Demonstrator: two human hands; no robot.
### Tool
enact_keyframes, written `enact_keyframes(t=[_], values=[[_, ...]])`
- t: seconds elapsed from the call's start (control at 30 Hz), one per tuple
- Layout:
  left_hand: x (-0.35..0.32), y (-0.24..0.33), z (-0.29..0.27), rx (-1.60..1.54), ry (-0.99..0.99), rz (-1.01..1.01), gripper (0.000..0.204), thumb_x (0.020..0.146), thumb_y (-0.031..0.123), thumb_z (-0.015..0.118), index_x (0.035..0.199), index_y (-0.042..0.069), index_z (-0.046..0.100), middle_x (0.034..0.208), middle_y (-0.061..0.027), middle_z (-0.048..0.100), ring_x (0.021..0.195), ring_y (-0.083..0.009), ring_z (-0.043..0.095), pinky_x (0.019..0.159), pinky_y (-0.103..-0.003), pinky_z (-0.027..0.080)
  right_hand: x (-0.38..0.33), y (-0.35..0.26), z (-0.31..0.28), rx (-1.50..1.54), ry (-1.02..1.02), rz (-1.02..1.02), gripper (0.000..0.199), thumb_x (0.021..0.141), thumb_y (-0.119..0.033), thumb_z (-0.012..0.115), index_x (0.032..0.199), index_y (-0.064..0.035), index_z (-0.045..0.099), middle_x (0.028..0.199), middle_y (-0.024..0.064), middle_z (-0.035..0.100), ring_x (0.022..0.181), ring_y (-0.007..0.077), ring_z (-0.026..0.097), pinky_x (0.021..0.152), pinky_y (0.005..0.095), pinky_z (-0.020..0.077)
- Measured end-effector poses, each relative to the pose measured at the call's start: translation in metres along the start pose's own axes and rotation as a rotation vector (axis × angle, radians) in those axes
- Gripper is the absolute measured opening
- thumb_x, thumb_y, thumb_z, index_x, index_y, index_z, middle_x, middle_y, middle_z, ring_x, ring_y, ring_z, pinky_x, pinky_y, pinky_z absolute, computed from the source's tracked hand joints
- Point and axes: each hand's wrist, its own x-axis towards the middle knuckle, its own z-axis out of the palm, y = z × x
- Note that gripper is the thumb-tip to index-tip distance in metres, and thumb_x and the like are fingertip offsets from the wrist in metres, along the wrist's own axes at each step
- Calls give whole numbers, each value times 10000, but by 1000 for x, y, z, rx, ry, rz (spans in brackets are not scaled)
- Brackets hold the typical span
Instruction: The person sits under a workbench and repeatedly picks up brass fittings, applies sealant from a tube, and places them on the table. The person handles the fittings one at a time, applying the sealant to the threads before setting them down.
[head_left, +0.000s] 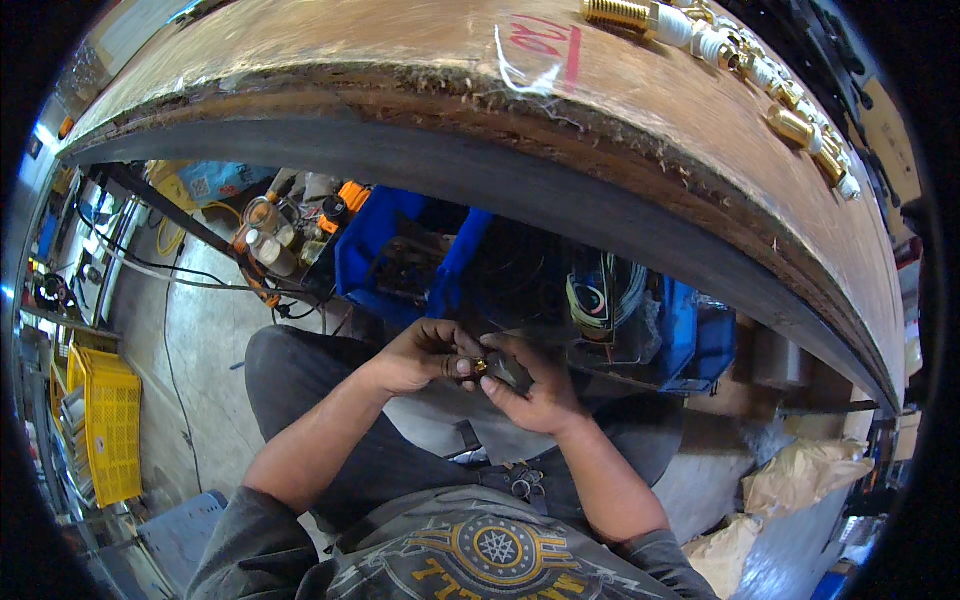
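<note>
Both hands meet in front of my body, below the edge of the wooden tabletop [300, 85]. My left hand [425, 358] is closed, pinching a small brass fitting [480, 367] between thumb and fingers. My right hand [540, 390] is curled close against it, with its thumb near the fitting. Something greyish shows between the right thumb and fingers, too blurred to name. On the tabletop at the upper right lie several brass fittings [790, 125], many with white tape wound on their threads.
Under the table stand a blue bin [375, 235] with dark parts and another blue bin [680, 330] near coiled cable [620, 290]. Bottles [270, 250] stand left of them. A yellow crate [105, 425] is at the left, brown paper [805, 475] at the lower right.
</note>
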Motion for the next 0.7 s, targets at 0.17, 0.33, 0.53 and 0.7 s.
enact_keyframes(t=[0.17, 0.33, 0.53, 0.7], values=[[0, -2, -3, -18, 45, -12, 115, 865, 79, 678, 940, 2, 637, 884, -82, 668, 773, -151, 636, 718, -290, 526, 0, -3, 2, -27, 33, 25, 438, 745, -117, 732, 1154, -55, 585, 1079, 136, 622, 994, 289, 614, 869, 375, 476], [5, -9, -4, 116, 238, 18, 120, 872, 72, 670, 964, 3, 636, 894, -70, 667, 814, -132, 616, 745, -285, 509, -5, 6, 13, -62, 27, 270, 427, 747, -144, 734, 1132, -33, 586, 1069, 144, 633, 1002, 267, 616, 891, 360, 469], [7, 0, 15, 570, 361, 77, 147, 874, 68, 666, 1002, 1, 638, 956, -65, 683, 879, -132, 629, 787, -291, 509, -7, 19, 12, 153, -59, 560, 507, 746, -178, 693, 1203, -3, 558, 1105, 144, 638, 1011, 233, 606, 896, 349, 458], [8, -13, 10, 647, 316, 291, 175, 850, 14, 662, 1025, 2, 653, 966, -79, 697, 876, -140, 654, 773, -287, 520, -9, 26, 14, 82, -73, 603, 584, 690, -169, 639, 1240, 0, 543, 1149, 155, 621, 1066, 230, 579, 932, 338, 433]])
